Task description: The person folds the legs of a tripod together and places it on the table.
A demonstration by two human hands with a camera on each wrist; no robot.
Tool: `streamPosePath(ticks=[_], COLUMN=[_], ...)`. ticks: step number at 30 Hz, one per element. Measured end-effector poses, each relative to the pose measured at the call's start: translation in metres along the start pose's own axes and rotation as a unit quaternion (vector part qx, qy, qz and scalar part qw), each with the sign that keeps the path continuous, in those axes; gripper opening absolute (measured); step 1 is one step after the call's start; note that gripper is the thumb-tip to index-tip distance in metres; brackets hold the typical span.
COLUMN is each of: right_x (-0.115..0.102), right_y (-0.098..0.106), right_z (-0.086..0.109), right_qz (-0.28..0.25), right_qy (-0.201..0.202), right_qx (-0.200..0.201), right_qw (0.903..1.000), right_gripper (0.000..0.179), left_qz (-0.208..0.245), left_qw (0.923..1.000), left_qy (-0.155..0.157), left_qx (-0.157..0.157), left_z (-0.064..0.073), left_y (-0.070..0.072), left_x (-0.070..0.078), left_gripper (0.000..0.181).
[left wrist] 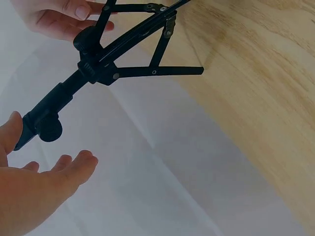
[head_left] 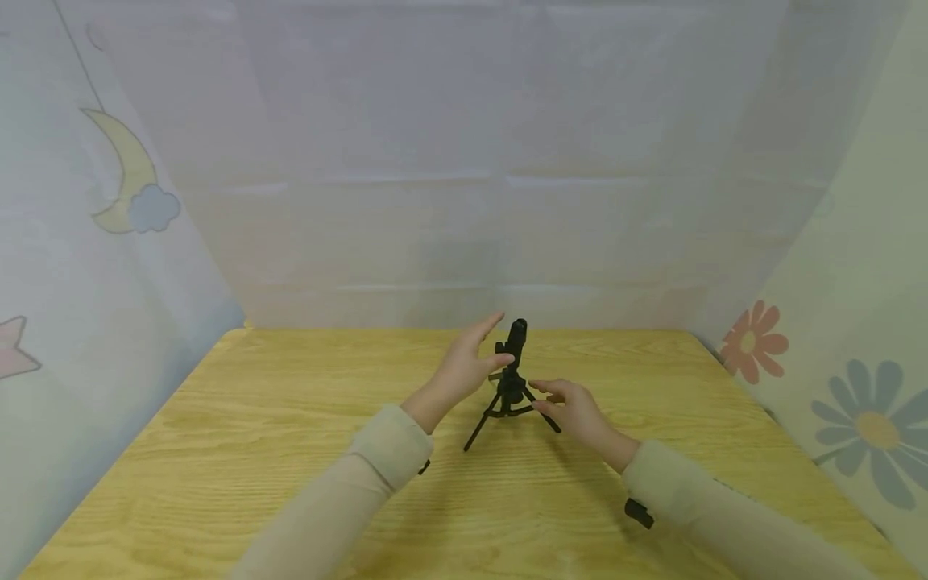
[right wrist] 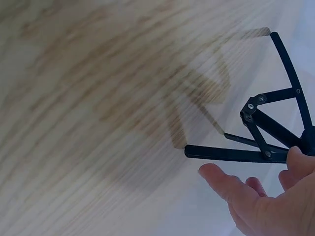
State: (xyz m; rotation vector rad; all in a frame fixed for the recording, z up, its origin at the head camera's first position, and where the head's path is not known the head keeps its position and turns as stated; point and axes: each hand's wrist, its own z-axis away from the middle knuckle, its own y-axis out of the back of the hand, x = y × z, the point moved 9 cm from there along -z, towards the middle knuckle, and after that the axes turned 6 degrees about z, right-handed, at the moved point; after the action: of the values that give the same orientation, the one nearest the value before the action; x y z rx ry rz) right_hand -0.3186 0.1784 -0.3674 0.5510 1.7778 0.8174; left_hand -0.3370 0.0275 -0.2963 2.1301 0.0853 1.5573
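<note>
A small black tripod (head_left: 515,346) stands on the wooden table with its legs spread and its post upright. In the left wrist view its post (left wrist: 50,102) has a round knob on the side. My left hand (head_left: 461,366) is beside the upper post, its fingers extended and its thumb right at the post; a gap separates the fingers from the knob in the left wrist view. Lower down, my right hand (head_left: 580,419) is by the right leg, fingers loosely bent and parted from the thumb. The right wrist view shows its fingertips close to a leg (right wrist: 231,153) and the hub.
The wooden table (head_left: 290,379) extends to a pale sheet wall (head_left: 464,225) behind the tripod. Side walls carry moon, star and flower pictures. A black piece (head_left: 640,513) shows under the right sleeve cuff.
</note>
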Motion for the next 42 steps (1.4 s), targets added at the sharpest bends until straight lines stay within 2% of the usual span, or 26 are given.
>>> streamPosePath(ticks=[5,12,20,27,34,42], right_x=[0.003,0.016,0.013,0.01,0.004,0.003], right_y=[0.0,-0.004,-0.007,-0.008,-0.009,-0.007], right_z=[-0.003,-0.008,-0.008,-0.011,-0.012,-0.013], right_qz=[-0.001,-0.026,-0.018,-0.011,-0.002,-0.007], right_qy=[-0.01,-0.033,-0.036,-0.037,-0.011,-0.006], right_qx=[0.002,-0.004,-0.01,-0.019,-0.013,-0.007], right_qw=[0.9999,0.9991,0.9991,0.9991,0.9998,0.9999], right_gripper=[0.034,0.028,0.023,0.02,0.013,0.013], left_qz=[0.031,0.059,0.108,0.12,0.133,0.138], left_qw=[0.9994,0.998,0.9935,0.9917,0.9899,0.9891], left_qy=[-0.011,-0.024,-0.031,-0.029,-0.021,-0.015], left_qx=[0.011,0.005,0.014,0.037,0.044,0.049], left_z=[-0.005,-0.008,-0.009,-0.01,-0.01,-0.011], left_y=[-0.005,-0.014,-0.016,-0.012,-0.013,-0.013], left_x=[-0.003,0.0,-0.001,-0.003,-0.006,-0.006], left_gripper=[0.067,0.065,0.06,0.055,0.052,0.052])
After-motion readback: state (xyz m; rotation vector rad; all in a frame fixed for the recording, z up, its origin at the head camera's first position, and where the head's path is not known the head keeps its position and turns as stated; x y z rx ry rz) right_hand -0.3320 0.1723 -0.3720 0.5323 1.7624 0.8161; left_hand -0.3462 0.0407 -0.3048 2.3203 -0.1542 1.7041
